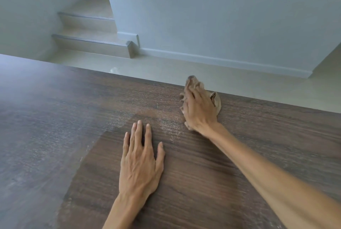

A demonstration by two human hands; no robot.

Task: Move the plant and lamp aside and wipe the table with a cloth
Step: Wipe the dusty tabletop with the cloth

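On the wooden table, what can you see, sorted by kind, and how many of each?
Hands: 2, the left hand flat on the table, the right hand pressing the cloth
Cloths: 1, the brown cloth by the far edge
Plants: 0 in view
Lamps: 0 in view
Total: 3

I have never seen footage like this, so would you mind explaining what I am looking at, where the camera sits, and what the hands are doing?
There is no machine here: these are a person's two bare hands. The single picture comes from a wide-angle camera worn on the person's head, looking forward and down, which is why the walls and steps behind appear bent.

The surface is a dark brown wood-grain table. The left hand lies flat on it with fingers spread, holding nothing. The right hand reaches out to the table's far edge and presses on a crumpled tan cloth.

The table looks pale and dusty on the left, darker near the hands, possibly where it has been wiped. No plant or lamp shows in this view. Beyond the table are a light floor and beige stair steps.
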